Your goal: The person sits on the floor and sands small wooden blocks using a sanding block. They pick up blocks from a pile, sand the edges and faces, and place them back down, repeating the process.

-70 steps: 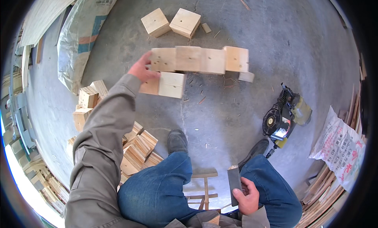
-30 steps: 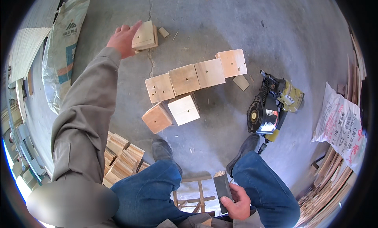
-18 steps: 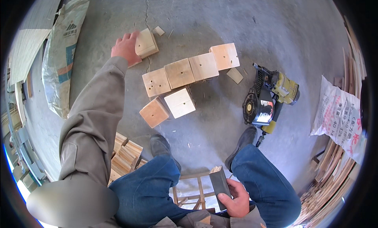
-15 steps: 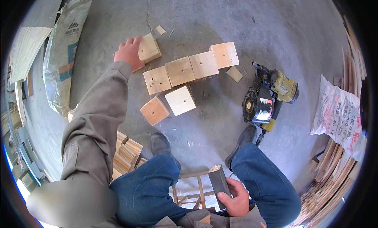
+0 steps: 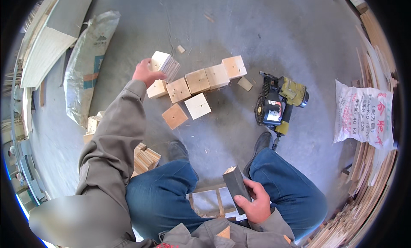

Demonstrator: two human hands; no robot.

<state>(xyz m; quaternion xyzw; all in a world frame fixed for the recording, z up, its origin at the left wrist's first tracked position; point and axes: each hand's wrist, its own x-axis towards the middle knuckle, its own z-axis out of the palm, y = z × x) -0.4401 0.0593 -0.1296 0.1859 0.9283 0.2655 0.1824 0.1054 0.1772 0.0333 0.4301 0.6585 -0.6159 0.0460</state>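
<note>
My left hand (image 5: 147, 73) is closed round a pale wooden block (image 5: 160, 61), which is tilted so that its layered side shows. Close under that hand, another wooden block (image 5: 156, 89) sits at the left end of a crooked row on the concrete floor. The row goes on with a block with several holes (image 5: 178, 91), then more blocks up to the one at the far right (image 5: 234, 67). Nearer to me are a reddish block (image 5: 174, 116) and a whitish block (image 5: 198, 106). Over my lap, my right hand (image 5: 258, 204) grips a dark grey rectangular block (image 5: 236, 187) with a rough, light wooden end.
A yellow and black coil nail gun (image 5: 280, 100) lies right of the blocks, its hose fitting toward my shoe. Wood strips (image 5: 364, 192) and a white printed sack (image 5: 361, 115) line the right. A plastic sack (image 5: 87, 70) and stacked blocks (image 5: 146, 159) are on the left.
The block under my left hand has turned from lying flat to tilted, showing its layered side. A block beneath the hand has come into sight. My right hand still holds the dark block; the view has shifted.
</note>
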